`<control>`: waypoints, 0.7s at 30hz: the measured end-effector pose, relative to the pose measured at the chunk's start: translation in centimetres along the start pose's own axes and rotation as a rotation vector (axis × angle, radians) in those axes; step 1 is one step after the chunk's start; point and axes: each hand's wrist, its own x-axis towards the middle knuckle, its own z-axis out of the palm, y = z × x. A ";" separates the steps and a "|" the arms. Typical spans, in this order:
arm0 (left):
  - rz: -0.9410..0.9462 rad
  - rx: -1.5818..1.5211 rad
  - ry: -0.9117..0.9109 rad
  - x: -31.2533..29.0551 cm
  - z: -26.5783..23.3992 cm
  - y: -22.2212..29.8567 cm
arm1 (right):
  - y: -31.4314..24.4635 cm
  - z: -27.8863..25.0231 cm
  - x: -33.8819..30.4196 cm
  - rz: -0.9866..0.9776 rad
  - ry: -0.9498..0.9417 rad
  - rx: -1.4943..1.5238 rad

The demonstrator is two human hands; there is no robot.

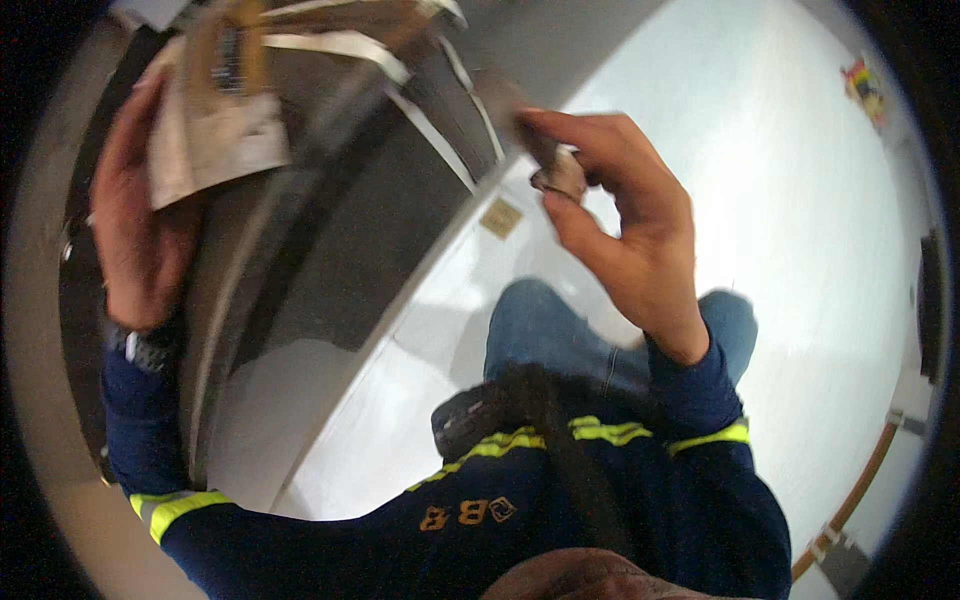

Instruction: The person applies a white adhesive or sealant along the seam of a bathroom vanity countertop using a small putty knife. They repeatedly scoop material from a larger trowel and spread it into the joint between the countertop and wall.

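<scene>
My left hand (145, 220) is closed along the side of a pale folded sheet (225, 150), its fingertips partly hidden. A brown piece with a dark label (232, 60) overlaps the top of that sheet. My right hand (640, 220) is raised over the white floor, pinching a small, crumpled brown-and-pale thing (565, 178) between thumb and forefinger. Its upper part is smeared by motion, so its kind does not show. Dark surfaces (370, 220) crossed by pale strips (435, 135) lie between the two hands.
A long straight edge separates the dark surfaces from the white floor (800, 250). On the floor sits a small yellowish square (500, 218). A red-and-yellow item (862, 92) is at the far right, and a brown bar (860, 490) at the lower right.
</scene>
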 end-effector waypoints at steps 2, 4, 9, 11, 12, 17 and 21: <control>-0.214 -0.381 -0.078 -0.2 1.5 0.9 | -1.3 -0.2 2.0 -0.030 0.040 0.153; -0.210 -0.588 -0.160 -1.4 3.7 2.0 | -2.2 0.0 4.1 -0.130 0.036 0.264; -0.212 -0.671 -0.202 -3.1 6.6 5.1 | -3.7 3.1 6.9 -0.180 -0.064 0.484; -0.227 -0.689 -0.213 -3.2 6.6 5.6 | -3.9 3.7 7.1 -0.156 -0.036 0.530; -0.212 -0.704 -0.232 -3.2 6.5 5.8 | -3.8 3.7 7.4 -0.190 -0.041 0.463; -0.190 -0.666 -0.208 -3.2 6.7 5.6 | -3.1 2.1 6.8 -0.238 -0.012 0.215; -0.086 -0.713 -0.271 -3.2 5.8 4.7 | -2.5 0.2 4.0 -0.114 -0.040 -0.070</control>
